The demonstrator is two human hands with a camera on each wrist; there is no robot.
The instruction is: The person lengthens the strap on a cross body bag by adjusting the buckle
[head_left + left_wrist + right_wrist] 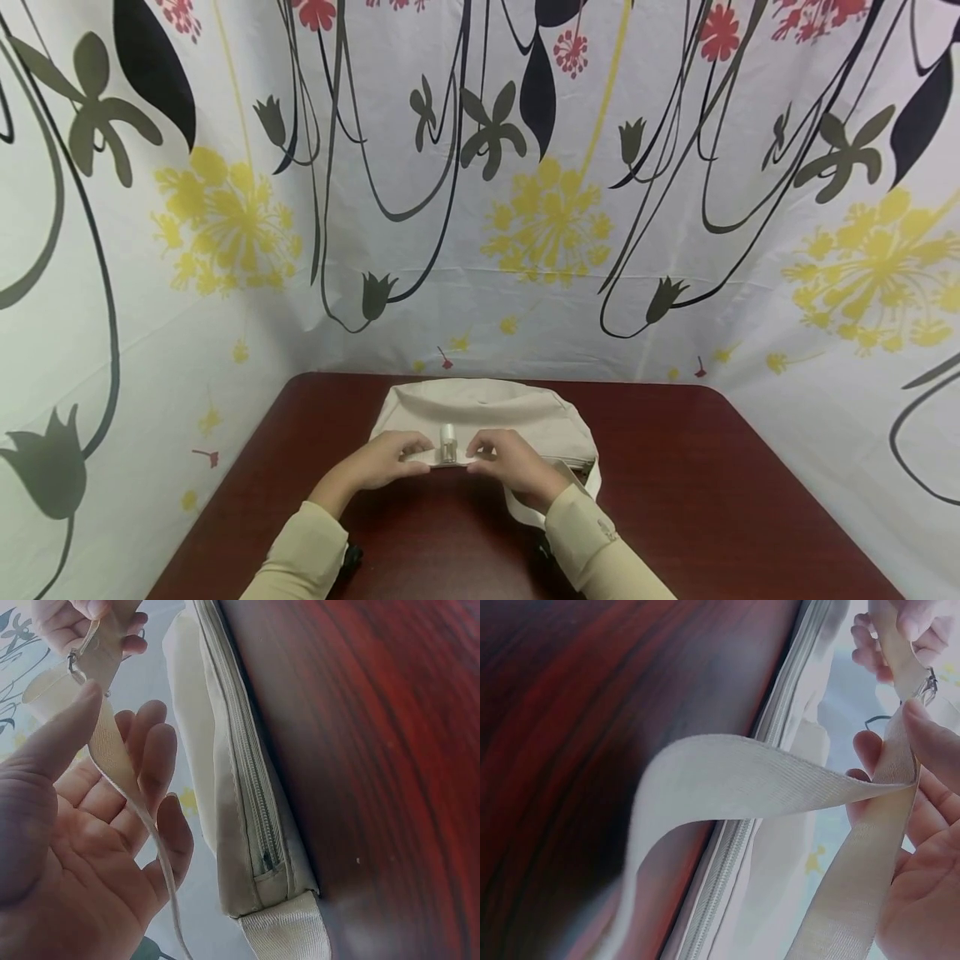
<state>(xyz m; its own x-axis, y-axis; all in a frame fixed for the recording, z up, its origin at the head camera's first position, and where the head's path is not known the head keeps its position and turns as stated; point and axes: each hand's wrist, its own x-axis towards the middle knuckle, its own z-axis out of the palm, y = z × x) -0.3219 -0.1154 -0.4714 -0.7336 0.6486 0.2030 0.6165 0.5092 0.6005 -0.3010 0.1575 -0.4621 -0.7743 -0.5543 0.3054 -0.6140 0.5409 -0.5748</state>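
Note:
A cream fabric bag [487, 400] lies on the table, its zipper [259, 787] along the side nearest me. Above that side, both hands hold its webbing strap [859, 877] stretched between them. My left hand [386, 458] pinches the strap between thumb and fingers, left of a metal buckle [930, 684]. On the other side of the buckle, my right hand [513, 462] pinches the strap, two layers of it in the right wrist view. A short loop of strap [447, 433] stands up at the buckle. Another length of strap [697, 776] hangs down in a curve below the right hand.
The dark red-brown table [675, 475] extends to both sides of the bag. A white curtain [450, 325] with printed flowers hangs behind and along both sides. Beige sleeves [303, 546] cover the forearms, and dark pieces show under the wrists.

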